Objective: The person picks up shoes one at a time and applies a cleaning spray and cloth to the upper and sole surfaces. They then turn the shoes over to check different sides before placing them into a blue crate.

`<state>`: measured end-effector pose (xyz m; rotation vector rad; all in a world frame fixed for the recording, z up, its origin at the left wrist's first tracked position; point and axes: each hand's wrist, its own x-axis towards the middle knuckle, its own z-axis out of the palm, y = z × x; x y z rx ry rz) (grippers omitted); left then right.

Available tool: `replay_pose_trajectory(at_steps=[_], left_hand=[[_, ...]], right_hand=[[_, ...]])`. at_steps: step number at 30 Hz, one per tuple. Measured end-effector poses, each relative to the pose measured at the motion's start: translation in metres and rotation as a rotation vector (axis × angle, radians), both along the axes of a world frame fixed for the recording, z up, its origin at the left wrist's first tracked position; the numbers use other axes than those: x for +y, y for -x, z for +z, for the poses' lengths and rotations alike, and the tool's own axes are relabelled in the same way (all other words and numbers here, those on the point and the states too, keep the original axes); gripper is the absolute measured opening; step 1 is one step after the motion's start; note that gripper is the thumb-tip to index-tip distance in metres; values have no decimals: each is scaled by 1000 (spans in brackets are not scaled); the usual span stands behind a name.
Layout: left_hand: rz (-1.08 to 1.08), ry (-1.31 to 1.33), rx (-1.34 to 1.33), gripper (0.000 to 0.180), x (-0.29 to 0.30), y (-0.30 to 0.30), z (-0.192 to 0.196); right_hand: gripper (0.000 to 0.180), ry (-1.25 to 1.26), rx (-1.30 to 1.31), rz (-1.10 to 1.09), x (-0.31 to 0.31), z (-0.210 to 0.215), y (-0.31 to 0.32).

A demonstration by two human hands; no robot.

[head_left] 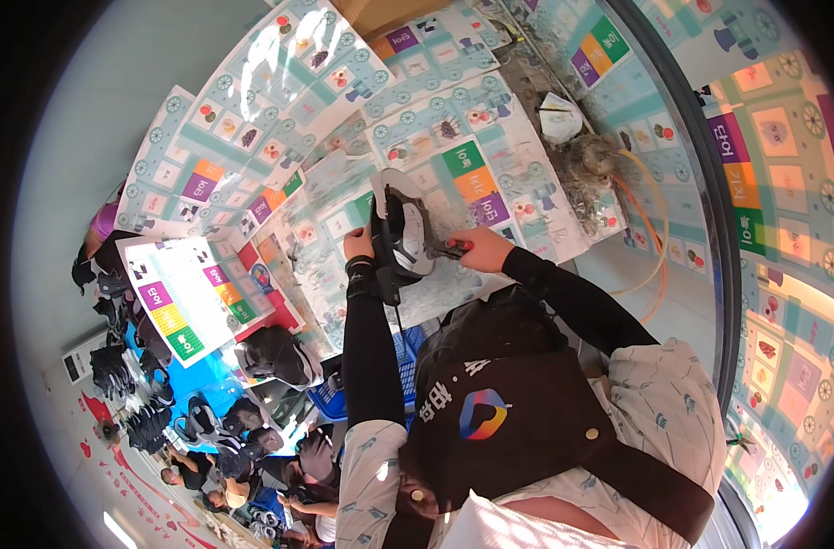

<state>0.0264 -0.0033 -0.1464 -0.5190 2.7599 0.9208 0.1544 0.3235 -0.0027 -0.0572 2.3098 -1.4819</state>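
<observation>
A black, white and grey sneaker (406, 229) is held over the bench in front of me, its length running away from me. My left hand (359, 244) grips it along the left side, fingers closed and partly hidden behind the upper. In my closed right hand (487, 250) is a small dark tool with a red part (459, 244). Its tip points left, close to the right edge of the shoe; its exact kind is too small to make out. Patterned printed sheets (344, 284), stained grey in places, cover the bench under both hands.
A white cup-shaped mask (559, 119) lies at the far right of the bench, near dusty grey lint. Orange and yellow hoses (660, 242) hang beside it. Printed boards stand behind and left. A blue basket (329, 400) sits below the bench; several shoes (202, 421) and people are lower left.
</observation>
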Motion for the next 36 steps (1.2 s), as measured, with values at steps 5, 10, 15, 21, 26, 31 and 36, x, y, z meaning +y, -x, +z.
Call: replay_pose_trajectory(at_steps=[5, 10, 15, 21, 26, 31, 36], left_hand=[[9, 34, -4, 38, -9, -2, -6], [43, -10, -65, 58, -7, 0, -2], [40, 51, 0, 45, 9, -5, 12], [65, -10, -82, 64, 1, -3, 10], [83, 7, -70, 65, 10, -3, 14], [167, 82, 12, 59, 18, -13, 25], [124, 63, -5, 56, 15, -13, 25]], right_hand=[[29, -104, 68, -106, -9, 18, 14], [20, -176, 84, 272, -1, 3, 11], [19, -83, 132, 31, 11, 8, 15], [21, -189, 105, 160, 16, 15, 6], [19, -133, 213, 85, 26, 16, 2], [21, -116, 223, -94, 21, 16, -5], [23, -111, 122, 143, 23, 15, -7]])
